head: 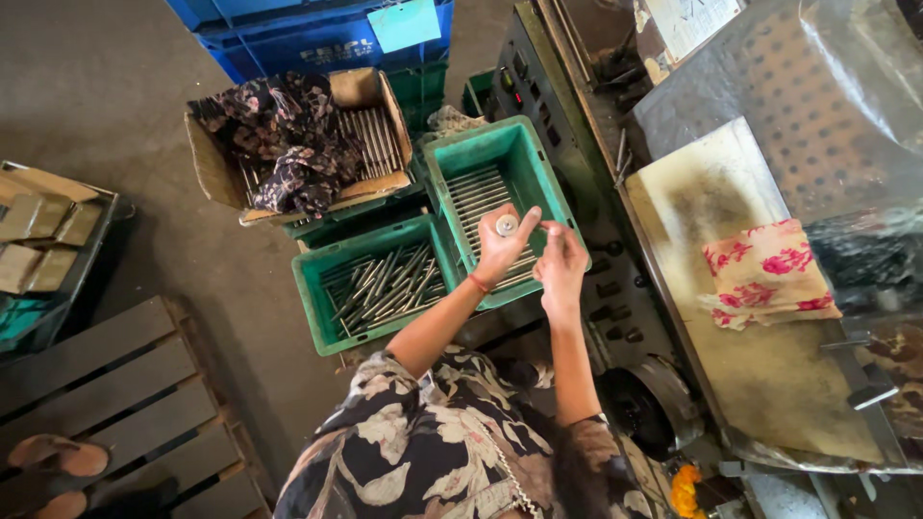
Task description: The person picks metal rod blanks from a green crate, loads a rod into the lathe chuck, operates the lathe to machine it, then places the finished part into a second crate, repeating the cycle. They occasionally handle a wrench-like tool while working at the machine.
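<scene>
At the far left, a wooden pallet (115, 394) lies on the floor with a sandalled foot (58, 454) at its near edge. Further right a cardboard box (288, 144) holds metal rods under a flowered cloth (288, 135). Below it a green crate (370, 284) contains loose steel rods lying at mixed angles. A second green crate (495, 192) beside it holds rods stacked in neat parallel rows, running left to right.

Above that second crate the left hand (502, 248) is raised, its grip closed between thumb and fingertips on a small round metal piece (507, 225). The piece's flat circular end faces the camera, so its long axis points up toward the viewer; its length cannot be told. The right hand (562, 264) is just beside it, fingers pinched together near the piece; whether they touch it is unclear.

To the right stands a grey machine (577, 173), and a pink patterned cloth (764, 274) lies on its worn tabletop (769, 384).
</scene>
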Available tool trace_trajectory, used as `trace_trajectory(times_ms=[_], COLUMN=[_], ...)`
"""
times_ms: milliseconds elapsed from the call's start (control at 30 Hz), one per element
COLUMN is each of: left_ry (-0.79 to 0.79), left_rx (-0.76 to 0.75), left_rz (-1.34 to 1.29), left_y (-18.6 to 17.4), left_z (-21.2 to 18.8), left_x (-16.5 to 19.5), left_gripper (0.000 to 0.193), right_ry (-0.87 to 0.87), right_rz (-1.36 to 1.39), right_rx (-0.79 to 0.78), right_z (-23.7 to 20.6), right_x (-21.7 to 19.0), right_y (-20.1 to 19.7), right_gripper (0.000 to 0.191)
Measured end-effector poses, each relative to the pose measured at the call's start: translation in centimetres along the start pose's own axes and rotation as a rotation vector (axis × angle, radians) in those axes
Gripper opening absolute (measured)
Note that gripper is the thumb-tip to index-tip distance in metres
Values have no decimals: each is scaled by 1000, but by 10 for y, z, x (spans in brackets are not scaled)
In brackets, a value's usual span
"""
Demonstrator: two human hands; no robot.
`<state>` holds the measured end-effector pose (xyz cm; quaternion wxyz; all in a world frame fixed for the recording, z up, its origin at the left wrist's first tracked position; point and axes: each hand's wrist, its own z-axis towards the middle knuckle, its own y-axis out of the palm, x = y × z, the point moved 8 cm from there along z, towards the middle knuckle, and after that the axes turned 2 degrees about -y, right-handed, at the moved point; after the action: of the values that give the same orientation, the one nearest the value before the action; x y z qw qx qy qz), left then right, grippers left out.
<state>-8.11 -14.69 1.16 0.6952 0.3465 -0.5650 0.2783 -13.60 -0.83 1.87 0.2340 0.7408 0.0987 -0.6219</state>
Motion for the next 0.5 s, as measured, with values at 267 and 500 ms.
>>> trace_trajectory(times_ms=[267, 500], left_ry=[-417, -151], left_rx=[-18, -576], left_rz=[-300, 388], left_y=[20, 53], left_z=[-4, -12], left_x=[-33, -63], left_gripper=[39, 46], right_ry=[-797, -477], right_rz=[-336, 66], right_rx=[59, 361], right_z=[-14, -2], right_x=[-22, -26], right_y=[7, -38], right_gripper=[16, 17])
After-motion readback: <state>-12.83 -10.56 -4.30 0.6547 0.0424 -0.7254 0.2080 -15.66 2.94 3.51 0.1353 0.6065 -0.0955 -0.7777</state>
